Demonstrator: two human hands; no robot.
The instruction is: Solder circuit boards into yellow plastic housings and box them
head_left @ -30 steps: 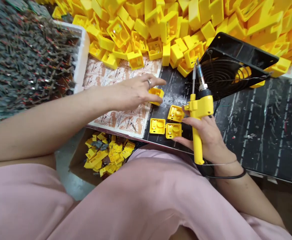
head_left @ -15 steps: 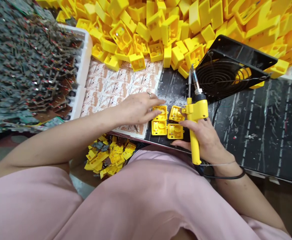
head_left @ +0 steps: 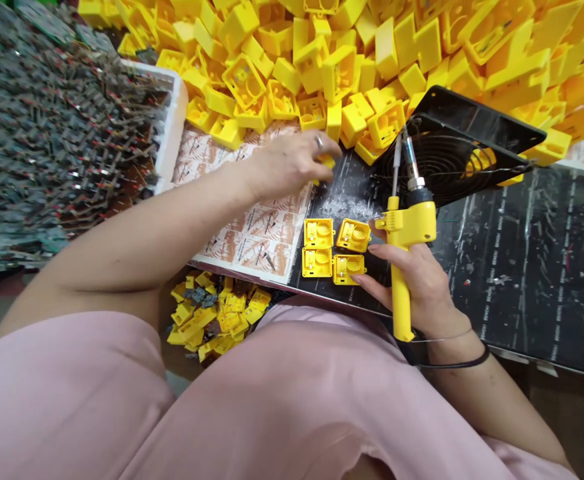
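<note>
My left hand is raised over the patterned sheet, its fingers curled round a small yellow plastic case that they mostly hide. In my right hand is a yellow trigger-type soldering iron, its metal tip and solder feed tube pointing away from me. Several open yellow cases lie in a two-by-two block on the black table, hollow side up. My right thumb and fingertips are at the right edge of this block, touching the lower right case.
A large heap of yellow cases fills the back. A black fan with a wire guard leans at back right. At left, a white foam tray holds piled circuit boards. More yellow parts sit below the table's front edge.
My left hand has moved from the block of cases up and away towards the heap, and now has a yellow case in its fingers. My right hand and the iron have shifted slightly right.
</note>
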